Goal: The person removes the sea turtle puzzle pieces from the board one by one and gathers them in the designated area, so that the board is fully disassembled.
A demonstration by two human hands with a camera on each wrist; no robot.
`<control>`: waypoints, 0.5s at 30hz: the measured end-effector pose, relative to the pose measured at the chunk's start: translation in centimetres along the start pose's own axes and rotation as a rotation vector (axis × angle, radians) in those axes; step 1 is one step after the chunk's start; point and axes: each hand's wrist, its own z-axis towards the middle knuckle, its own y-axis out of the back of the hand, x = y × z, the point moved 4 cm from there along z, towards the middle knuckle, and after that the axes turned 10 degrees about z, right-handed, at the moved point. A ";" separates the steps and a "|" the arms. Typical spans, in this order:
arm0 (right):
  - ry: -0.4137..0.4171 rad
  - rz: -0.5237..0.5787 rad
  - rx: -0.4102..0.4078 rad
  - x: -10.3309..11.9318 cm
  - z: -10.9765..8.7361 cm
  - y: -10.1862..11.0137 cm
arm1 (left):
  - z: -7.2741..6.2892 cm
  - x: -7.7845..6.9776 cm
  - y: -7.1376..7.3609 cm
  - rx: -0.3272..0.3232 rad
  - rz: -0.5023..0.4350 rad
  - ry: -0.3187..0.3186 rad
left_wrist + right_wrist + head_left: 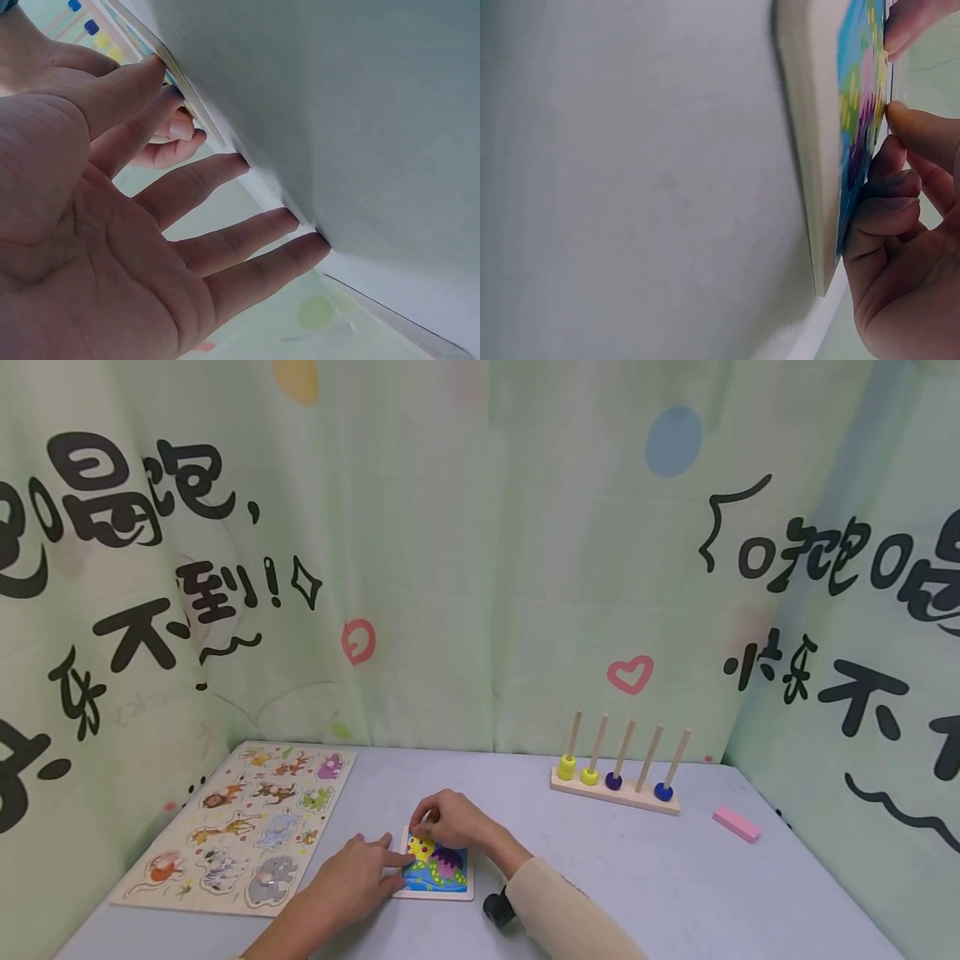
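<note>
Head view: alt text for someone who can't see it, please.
A person's left hand and right hand touch a small picture board on a pale table. An animal board lies left; a beaded peg stand and pink block, right.

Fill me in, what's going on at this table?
A person is working on a small picture board with both bare hands. The left hand touches its left side; the right hand is curled over its upper part, and whether it pinches anything is unclear. A larger animal board lies to the left; a peg stand and a pink block are off to the right.
</note>
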 end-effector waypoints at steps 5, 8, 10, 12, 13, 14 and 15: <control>0.001 -0.003 0.010 0.0 -0.1 0.0 | 0.0 0.0 0.0 0.003 0.001 0.003; 0.004 -0.019 0.014 0.1 -0.1 0.0 | 0.0 0.0 0.0 0.002 0.003 0.003; 0.007 -0.030 0.013 0.1 -0.1 -0.1 | 0.0 0.1 0.0 -0.004 0.001 0.000; 0.011 -0.040 0.011 0.1 -0.1 -0.1 | -0.1 0.1 0.0 -0.016 -0.002 -0.008; 0.012 -0.042 0.011 0.1 -0.1 -0.2 | -0.1 0.1 0.0 -0.024 -0.004 -0.013; 0.014 -0.045 0.009 0.1 -0.1 -0.2 | -0.2 0.0 0.0 -0.032 -0.006 -0.017; 0.015 -0.046 0.008 0.1 -0.1 -0.2 | -0.2 0.0 0.0 -0.039 -0.006 -0.021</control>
